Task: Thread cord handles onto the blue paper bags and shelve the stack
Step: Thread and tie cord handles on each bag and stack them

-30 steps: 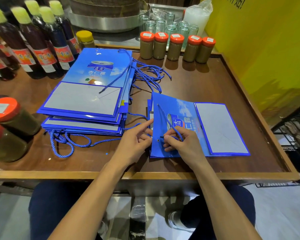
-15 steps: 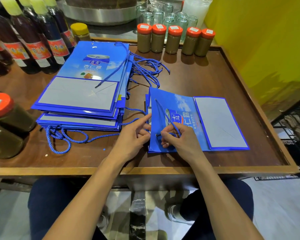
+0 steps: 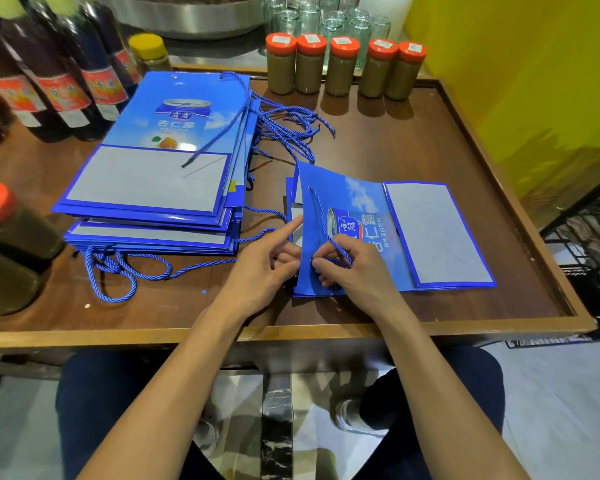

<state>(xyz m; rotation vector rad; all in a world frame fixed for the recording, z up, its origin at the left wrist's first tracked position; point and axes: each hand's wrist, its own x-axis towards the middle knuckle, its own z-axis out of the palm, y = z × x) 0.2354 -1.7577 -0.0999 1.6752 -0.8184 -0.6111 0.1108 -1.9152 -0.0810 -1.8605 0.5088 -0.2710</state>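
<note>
Dark glass bottles with red labels (image 3: 59, 88) lose their tops at the upper edge, print blurred. An orange-lidded brown jar (image 3: 14, 223) is cut by the left edge. The right hand (image 3: 355, 271) covers the near end of the twisted blue cord (image 3: 321, 213) on the flat blue paper bag (image 3: 364, 202).

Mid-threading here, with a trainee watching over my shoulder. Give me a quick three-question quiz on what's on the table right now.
1. True or false: the right hand pinches the blue cord lying on the flat bag.
2. Where does the stack of bags lie relative to the flat bag? A) to the person's left B) to the person's right C) beneath it
3. How many orange-lidded jars stand in the row at the table's far edge?
Key: 1 true; 2 A; 3 five.
</note>
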